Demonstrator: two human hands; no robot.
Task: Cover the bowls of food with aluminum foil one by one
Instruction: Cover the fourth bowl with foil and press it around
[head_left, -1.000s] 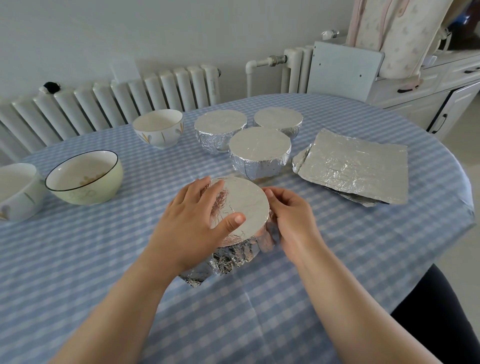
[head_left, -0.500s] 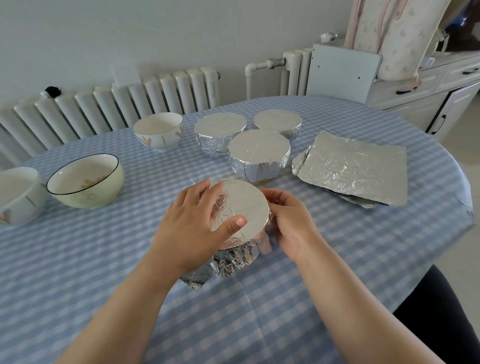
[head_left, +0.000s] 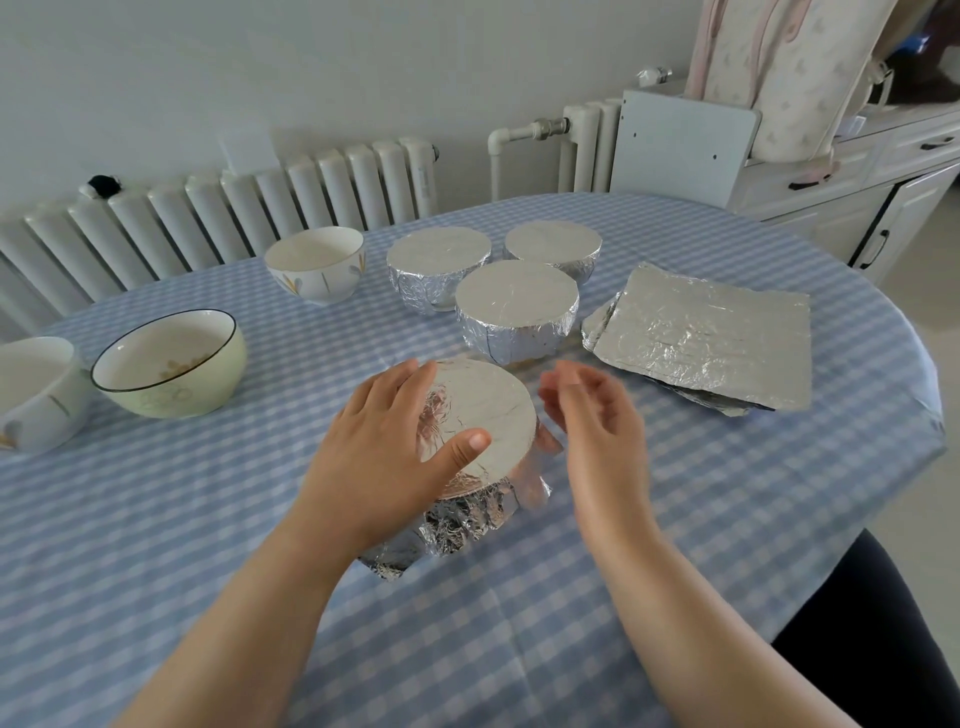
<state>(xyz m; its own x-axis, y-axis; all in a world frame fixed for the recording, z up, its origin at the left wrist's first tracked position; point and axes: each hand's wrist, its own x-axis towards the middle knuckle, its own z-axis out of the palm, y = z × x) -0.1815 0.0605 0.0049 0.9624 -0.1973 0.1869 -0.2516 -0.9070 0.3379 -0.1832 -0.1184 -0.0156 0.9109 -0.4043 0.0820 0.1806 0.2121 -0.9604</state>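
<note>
**Bowl four: top is sealed, skirt still needs crimping**

Head view:

- Step in hand, as I read it: finishing the wrap on the near foil-covered bowl (head_left: 483, 415), which sits on the checked tablecloth (head_left: 675, 571) straight in front of the person.
- Left hand (head_left: 384, 462) lies flat on the foil top, fingers straight and a little spread, thumb pressed on the near part of the lid. It's pinning the bowl, not gripping it.
- Right hand (head_left: 592, 410) is just beside the bowl's right side, apart from it, fingers loosely curved and holding nothing. It's motion-blurred, so finger detail is soft.
- To do it well: keep the left palm down so the bowl can't slide or turn, then bring the right hand in and press the loose foil against the wall, working round the rim in short sections. Press, don't pull; thin foil likely tears at the creases.
- Look of the thing: top is flat and taut with a clean round edge. The skirt below is crumpled and flares out, with a loose corner jutting toward the person at the lower left. That flap is the part to tuck.
- Three finished foil-covered bowls (head_left: 514, 306) stand in a cluster just behind it, skirts snug.
- Three open bowls wait on the left: white bowl (head_left: 317, 262), green bowl (head_left: 171, 364), and another white bowl at the frame edge (head_left: 36, 389). Contents too pale to make out.
- Stack of foil sheets (head_left: 706, 338) lies to the right, within reach.
- My estimate: about halfway through.
</note>
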